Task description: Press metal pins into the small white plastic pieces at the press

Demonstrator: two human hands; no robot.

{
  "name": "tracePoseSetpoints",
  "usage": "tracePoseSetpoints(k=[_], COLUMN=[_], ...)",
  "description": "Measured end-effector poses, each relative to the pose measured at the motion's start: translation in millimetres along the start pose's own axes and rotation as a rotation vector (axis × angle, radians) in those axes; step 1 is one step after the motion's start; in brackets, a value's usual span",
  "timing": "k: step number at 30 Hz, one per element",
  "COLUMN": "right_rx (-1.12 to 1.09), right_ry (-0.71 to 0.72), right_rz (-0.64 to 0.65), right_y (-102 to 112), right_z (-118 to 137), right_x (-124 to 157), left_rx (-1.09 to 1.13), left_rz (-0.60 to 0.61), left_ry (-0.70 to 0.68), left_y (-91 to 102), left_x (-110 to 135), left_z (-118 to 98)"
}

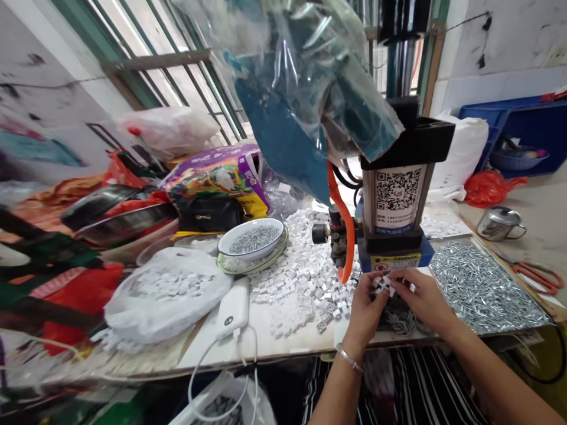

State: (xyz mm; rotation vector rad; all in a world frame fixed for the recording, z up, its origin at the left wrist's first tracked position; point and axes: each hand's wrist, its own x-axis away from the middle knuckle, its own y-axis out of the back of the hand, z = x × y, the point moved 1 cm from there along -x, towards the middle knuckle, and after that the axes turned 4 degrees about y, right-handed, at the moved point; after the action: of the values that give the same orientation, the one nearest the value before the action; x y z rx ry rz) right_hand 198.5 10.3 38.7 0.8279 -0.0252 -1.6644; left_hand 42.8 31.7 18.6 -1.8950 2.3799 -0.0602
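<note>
My left hand (367, 304) is closed on small white plastic pieces (383, 285) just below the head of a bench press (396, 206). From the other side my right hand (420, 293) has its fingers pinched at the same white pieces; exactly which ones each hand grips is partly hidden by the fingers. Beneath both hands lies a small heap of metal pins (401, 320). To the left spreads a large pile of white plastic pieces (305, 277). A tray of metal pins (485, 286) is close on the right.
An orange air hose (349, 224) hangs beside the press. A bowl of pins (256, 239), a plastic bag of white pieces (166, 289) and a white power bank (234, 308) with a cable are on the left. Orange-handled scissors (538, 276) and a metal mug (500, 224) stand right.
</note>
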Motion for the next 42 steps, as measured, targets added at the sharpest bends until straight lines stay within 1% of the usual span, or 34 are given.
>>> tracePoseSetpoints(k=[4,10,16,21,26,28,31,34,42], right_rx=[0.084,0.174,0.183,0.157,0.118,0.129,0.173,0.198,0.208], right_ry=[0.078,0.148,0.162,0.148,0.128,0.151,0.237,0.284,0.345], right_rz=[0.003,0.031,0.068,0.067,0.095,0.101,0.14,0.158,0.099], right_y=[-6.1,-5.1,-5.3,-6.4,-7.1,-8.0,-10.3,-12.3,-17.3], right_z=[-5.9,-6.5,-6.3,-4.6,-3.1,-1.3,2.6,5.3,4.4], right_x=[-0.5,-1.6,-0.9,-2.7,-4.0,-2.4,1.1,2.9,2.2], left_rx=[0.081,0.15,0.19,0.195,0.196,0.201,0.21,0.18,0.014], left_rz=[0.037,0.055,0.09,0.09,0.077,0.075,0.091,0.082,0.016], left_ry=[0.016,0.035,0.009,0.039,0.063,0.061,0.037,0.014,-0.028], left_y=[1.6,0.9,-0.3,1.4,2.5,2.4,2.0,1.7,2.0], left_x=[0.8,0.6,0.2,-0.5,-0.9,-1.5,-2.0,-0.3,4.9], left_z=[-0.1,-1.2,-4.6,-1.9,0.2,-0.8,-1.4,2.6,18.8])
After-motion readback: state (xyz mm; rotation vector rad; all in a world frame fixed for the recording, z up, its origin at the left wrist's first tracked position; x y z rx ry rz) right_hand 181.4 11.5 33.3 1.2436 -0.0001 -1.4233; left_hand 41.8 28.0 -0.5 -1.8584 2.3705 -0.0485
